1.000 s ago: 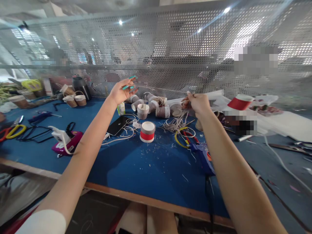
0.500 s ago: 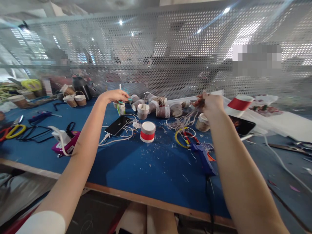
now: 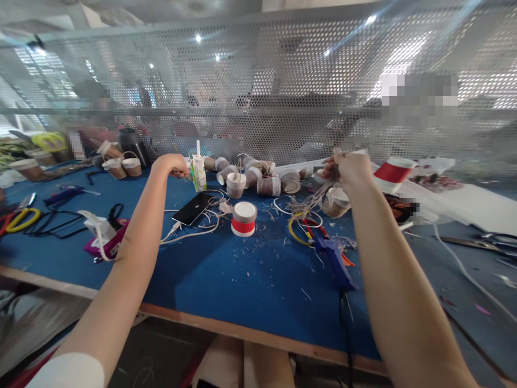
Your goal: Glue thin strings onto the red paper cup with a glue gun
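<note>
Holding a bunch of thin pale strings (image 3: 307,200) up in my right hand (image 3: 350,168), I keep my fingers pinched shut on the top ends. The strings hang down from my fist to the blue table (image 3: 226,280), so they stay in one bundle and do not mix with the loose scraps there.

My left hand (image 3: 172,163) is far out at ten o'clock. It is curled closed beside a small drink carton (image 3: 198,171) with a straw. I cannot tell if it has hold of anything, because my fingers are turned away from me.

Under the hanging strings, at about one o'clock, lie scissors with yellow handles (image 3: 301,229) and a blue glue gun (image 3: 336,258), close by so I can grab them. A little brown cup (image 3: 334,202) sits just below my right hand.

At twelve o'clock a red and white cup (image 3: 244,219) stands alone. Past it, a row of small wrapped cups (image 3: 250,175) lies on its side near the metal mesh wall (image 3: 258,97). A black phone (image 3: 192,208) with a white cable rests near the carton.

Off at nine o'clock I see a pink charger stand (image 3: 105,240) and more scissors (image 3: 18,218). At two o'clock a bigger red cup (image 3: 391,173) sits on white paper.
</note>
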{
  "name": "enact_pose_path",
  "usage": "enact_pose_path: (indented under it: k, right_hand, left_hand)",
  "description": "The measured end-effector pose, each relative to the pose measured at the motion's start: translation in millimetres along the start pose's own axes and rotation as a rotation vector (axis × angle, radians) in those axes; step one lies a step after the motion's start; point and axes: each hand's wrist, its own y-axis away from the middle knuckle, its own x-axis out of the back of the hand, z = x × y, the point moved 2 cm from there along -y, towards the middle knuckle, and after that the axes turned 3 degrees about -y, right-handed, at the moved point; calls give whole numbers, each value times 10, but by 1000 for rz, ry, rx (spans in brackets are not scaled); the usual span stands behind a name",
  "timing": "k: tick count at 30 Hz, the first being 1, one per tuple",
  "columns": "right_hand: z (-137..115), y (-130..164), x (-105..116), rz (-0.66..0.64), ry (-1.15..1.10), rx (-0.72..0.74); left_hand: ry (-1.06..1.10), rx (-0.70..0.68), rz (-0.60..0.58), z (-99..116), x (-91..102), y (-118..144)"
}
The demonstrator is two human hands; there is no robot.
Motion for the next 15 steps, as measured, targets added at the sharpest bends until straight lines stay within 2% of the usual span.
enact_pose_path:
  k: [2,4,6,11,13,15]
  right_hand:
    - [-51,96,-69,-76,24,-78]
    - [-125,189,-149,-148,50,-94]
    - [-215,269,-231,-207,76,-63]
    - [-474,465,-450,-452,151,142]
    - [-571,561,-523,-544,175,190]
    - [-652,651,-572,-597,206,191]
  left_hand:
    - [-10,-29,44,88,-31,5]
    - [4,-89,87,234,-98,62]
    - [59,-233,121,445,-211,187]
    - [346,-769,33,1016,-616,653]
    - [437,-886,-34,1142,-761,766]
    - [408,-936,-89,1198,-885,796]
